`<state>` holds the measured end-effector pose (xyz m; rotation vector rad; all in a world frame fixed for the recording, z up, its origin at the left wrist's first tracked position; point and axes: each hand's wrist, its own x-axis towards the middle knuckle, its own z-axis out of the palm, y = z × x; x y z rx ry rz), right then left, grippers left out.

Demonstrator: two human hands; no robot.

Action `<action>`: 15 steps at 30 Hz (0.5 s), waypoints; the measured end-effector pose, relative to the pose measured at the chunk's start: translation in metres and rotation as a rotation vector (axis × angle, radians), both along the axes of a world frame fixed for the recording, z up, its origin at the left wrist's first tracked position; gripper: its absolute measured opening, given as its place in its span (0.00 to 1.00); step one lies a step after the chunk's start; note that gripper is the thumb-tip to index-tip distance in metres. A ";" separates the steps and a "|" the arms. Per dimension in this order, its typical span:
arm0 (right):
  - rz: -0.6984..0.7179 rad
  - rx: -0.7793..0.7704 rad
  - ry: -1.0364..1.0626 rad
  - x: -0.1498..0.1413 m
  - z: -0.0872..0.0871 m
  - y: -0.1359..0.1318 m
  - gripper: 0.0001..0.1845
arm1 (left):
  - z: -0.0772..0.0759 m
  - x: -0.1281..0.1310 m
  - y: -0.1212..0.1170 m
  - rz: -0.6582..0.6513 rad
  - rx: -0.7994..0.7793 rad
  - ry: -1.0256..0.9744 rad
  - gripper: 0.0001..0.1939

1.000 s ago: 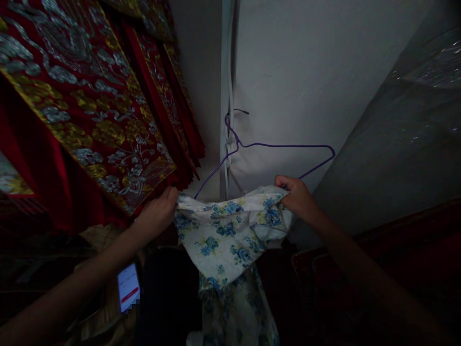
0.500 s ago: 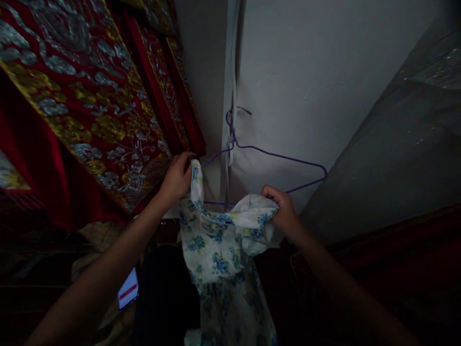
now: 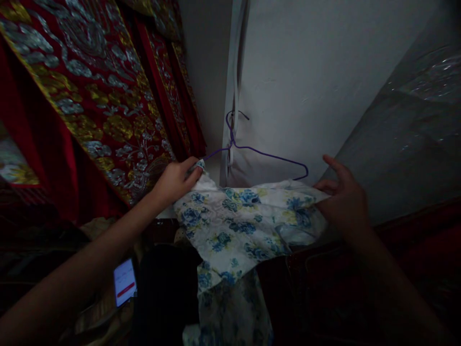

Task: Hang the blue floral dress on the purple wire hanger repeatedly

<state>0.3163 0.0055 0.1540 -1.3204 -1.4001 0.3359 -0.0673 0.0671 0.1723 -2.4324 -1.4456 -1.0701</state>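
Note:
A white dress (image 3: pixel 230 226) with blue flowers is stretched sideways between my hands in front of a purple wire hanger (image 3: pixel 268 154). My left hand (image 3: pixel 176 180) grips one shoulder of the dress at the hanger's left arm. At the other side, my right hand (image 3: pixel 342 197) pinches the opposite shoulder edge, its index finger sticking up, just past the hanger's right end. The hanger hooks onto a white cord (image 3: pixel 236 72) on the wall. Cloth hides the hanger's lower bar and left end. The lower part of the dress hangs down in shadow.
Red cloth with gold and silver embroidery (image 3: pixel 118 125) hangs at the left. A lit phone (image 3: pixel 125 282) lies low on the left. Clear plastic sheeting (image 3: pixel 414 125) covers the right side. Behind the hanger rises a pale wall (image 3: pixel 306 62).
My right hand has moved right, pulling the dress's shoulder out past the hanger's end. The neckline is now stretched wide and covers the lower bar. My left hand stays near the same place.

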 end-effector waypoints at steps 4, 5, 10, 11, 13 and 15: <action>0.027 -0.220 -0.216 0.018 0.012 0.024 0.38 | -0.001 -0.002 -0.004 -0.029 -0.018 -0.011 0.17; 0.023 -0.204 -0.229 0.019 0.011 0.031 0.35 | -0.002 -0.002 -0.004 -0.031 -0.022 -0.007 0.17; -0.019 -0.026 -0.146 0.013 0.004 0.052 0.39 | -0.003 -0.008 0.002 -0.028 -0.030 -0.002 0.17; 0.014 -0.026 -0.137 0.013 0.004 0.053 0.37 | -0.002 -0.010 0.003 -0.021 -0.028 0.005 0.17; 0.115 -0.055 -0.115 0.018 0.008 0.053 0.26 | -0.001 -0.015 0.006 0.003 -0.023 0.027 0.17; 0.216 -0.098 -0.061 0.024 0.015 0.051 0.12 | -0.001 -0.022 0.008 0.033 -0.017 0.022 0.18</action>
